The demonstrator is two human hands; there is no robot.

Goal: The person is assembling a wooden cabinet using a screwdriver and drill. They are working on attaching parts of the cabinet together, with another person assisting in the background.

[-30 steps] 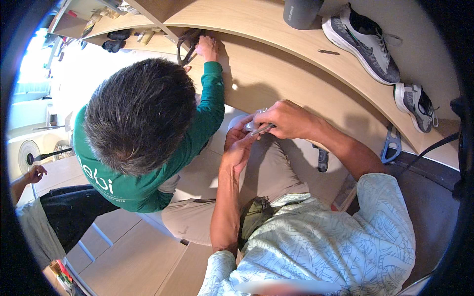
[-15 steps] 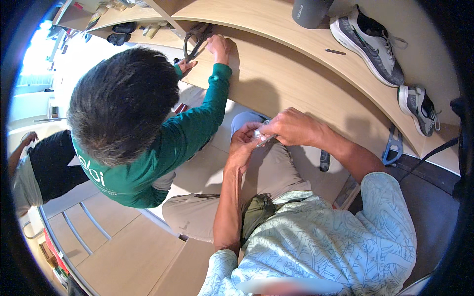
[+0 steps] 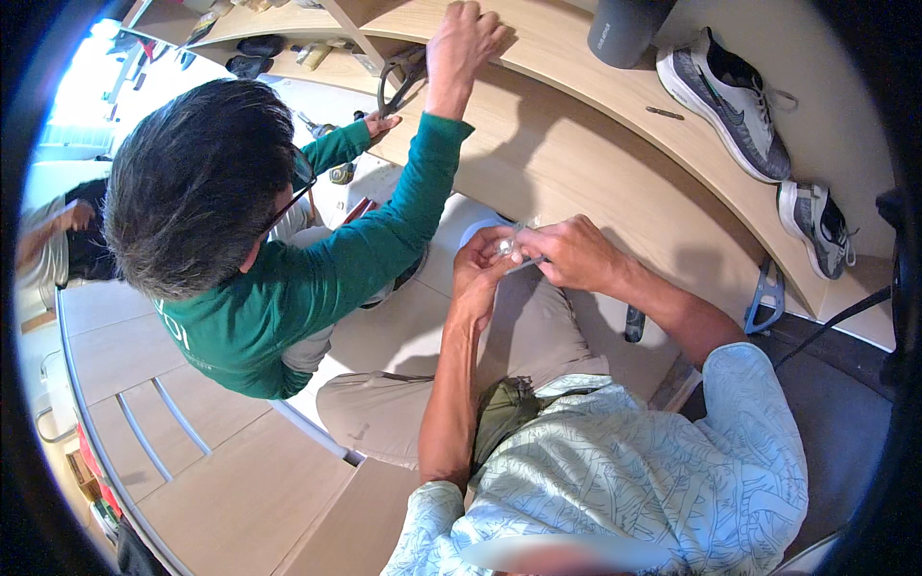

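Note:
My left hand [image 3: 477, 274] is closed around a small clear, shiny piece [image 3: 506, 247], held over my lap just in front of the shelf. My right hand [image 3: 583, 254] meets it there, its fingers pinching a thin grey strip [image 3: 525, 264] that lies against my left fingertips. The kind of either item is too small to make out. Beneath both hands is my beige trouser leg [image 3: 533, 326], and a bunched olive cloth [image 3: 504, 408] rests at my waist.
A person in a green sleeve [image 3: 365, 252] works close on my left, beside a dark looped object [image 3: 389, 91]. On the shelf [image 3: 567, 144] are a grey-white sneaker [image 3: 725, 101], a smaller shoe [image 3: 816, 226], a dark cup [image 3: 624, 29] and a pen [image 3: 665, 113]. A blue frame [image 3: 765, 298] leans right.
The co-worker's head has moved left, and one of their hands has risen off the dark looped object toward the upper shelf. My hands stay together, with the clear piece turned slightly.

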